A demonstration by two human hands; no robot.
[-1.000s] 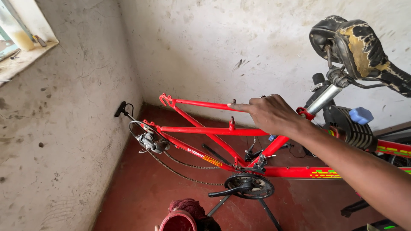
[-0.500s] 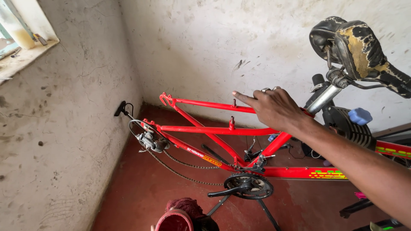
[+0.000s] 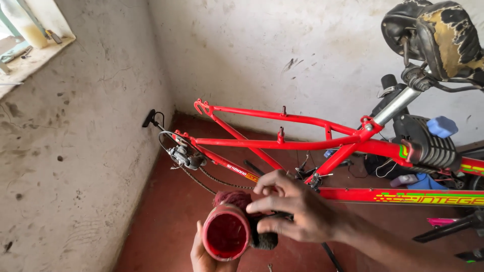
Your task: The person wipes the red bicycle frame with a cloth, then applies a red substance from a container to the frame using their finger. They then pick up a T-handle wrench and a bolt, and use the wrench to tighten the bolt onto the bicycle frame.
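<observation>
A red bicycle frame (image 3: pixel 282 143) without its rear wheel stands in a room corner, its worn black saddle (image 3: pixel 436 35) at the upper right. My left hand (image 3: pixel 201 257) holds a round red container (image 3: pixel 226 235) low in the view, its open mouth facing me. My right hand (image 3: pixel 290 206) reaches across to the container's rim, fingers pinched on a dark piece (image 3: pixel 264 236) beside it. A dark red rag (image 3: pixel 232 199) sits just behind the container. The rear derailleur (image 3: pixel 185 157) and slack chain (image 3: pixel 217 184) hang off the frame's back end.
Rough plaster walls meet in the corner behind the frame. A window ledge (image 3: pixel 30 55) with small items is at the upper left. The floor (image 3: pixel 166 221) is red-brown. A ribbed black part (image 3: pixel 428 143) and blue objects (image 3: pixel 441 126) lie at the right.
My right hand has left the frame's top stay and dropped to the red container. The container, held by my left hand, has risen into view.
</observation>
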